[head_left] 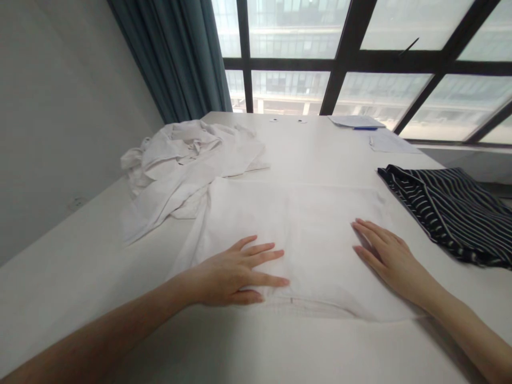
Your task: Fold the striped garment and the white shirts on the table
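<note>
A white garment (320, 229) lies folded and spread fairly flat on the white table (256, 352); its exact kind I cannot tell. My left hand (244, 272) rests flat on its left half with the fingers spread. On the right part lies my right hand (386, 256), fingers stretched out and the thumb apart, touching the cloth. Neither hand grips anything. A small dark mark shows near the garment's front edge, between the hands.
Crumpled white clothes (200, 154) lie at the back left, against the folded garment. A black-and-white striped garment (460, 208) sits at the right edge. Papers (356, 121) and a blue pen (365, 128) are at the far right, before the window. A blue curtain (188, 58) hangs behind.
</note>
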Demonstrator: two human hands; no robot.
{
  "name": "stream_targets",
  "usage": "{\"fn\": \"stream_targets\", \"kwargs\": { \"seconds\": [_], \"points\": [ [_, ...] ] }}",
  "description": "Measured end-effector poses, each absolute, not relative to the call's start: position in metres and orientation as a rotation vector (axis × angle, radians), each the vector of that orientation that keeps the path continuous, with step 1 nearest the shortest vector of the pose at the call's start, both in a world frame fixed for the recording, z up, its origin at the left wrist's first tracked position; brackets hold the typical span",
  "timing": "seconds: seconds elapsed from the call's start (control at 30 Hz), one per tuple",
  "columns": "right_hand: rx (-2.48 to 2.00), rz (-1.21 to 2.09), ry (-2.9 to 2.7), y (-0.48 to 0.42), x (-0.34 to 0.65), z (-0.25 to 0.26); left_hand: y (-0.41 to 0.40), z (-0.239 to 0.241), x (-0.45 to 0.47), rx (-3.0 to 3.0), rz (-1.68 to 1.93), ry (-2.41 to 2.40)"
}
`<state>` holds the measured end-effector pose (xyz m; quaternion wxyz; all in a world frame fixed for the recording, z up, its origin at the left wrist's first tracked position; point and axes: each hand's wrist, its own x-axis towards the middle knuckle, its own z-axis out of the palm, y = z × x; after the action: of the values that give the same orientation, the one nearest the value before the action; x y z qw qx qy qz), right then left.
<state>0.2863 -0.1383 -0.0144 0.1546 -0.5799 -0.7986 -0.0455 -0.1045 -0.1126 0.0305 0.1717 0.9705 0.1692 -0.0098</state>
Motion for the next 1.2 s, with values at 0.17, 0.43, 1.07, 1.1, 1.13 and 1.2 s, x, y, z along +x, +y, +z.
{"fn": "stream_targets", "kwargs": {
  "seconds": [0.17,0.43,1.07,1.1,1.13,1.2],
  "points": [
    [-1.482,-0.083,-2.357,-0.153,0.245,-0.002,-0.113,0.031,-0.103,2.772,-0.075,0.484],
    [-1.274,0.093,-2.605,-0.165,0.185,0.001,-0.115,0.029,-0.104,2.811,-0.045,0.474],
    [-1.438,0.214,-2.642,-0.202,0.259,0.000,-0.118,0.033,-0.125,2.670,0.011,0.421],
    [-1.459,0.251,-2.616,-0.203,0.266,-0.001,-0.118,0.036,-0.128,2.651,0.019,0.417],
    [-1.485,0.288,-2.582,-0.203,0.274,0.000,-0.119,0.039,-0.131,2.631,0.015,0.410],
    [-1.537,0.362,-2.488,-0.198,0.284,0.003,-0.116,0.045,-0.134,2.591,-0.007,0.396]
  ]
}}
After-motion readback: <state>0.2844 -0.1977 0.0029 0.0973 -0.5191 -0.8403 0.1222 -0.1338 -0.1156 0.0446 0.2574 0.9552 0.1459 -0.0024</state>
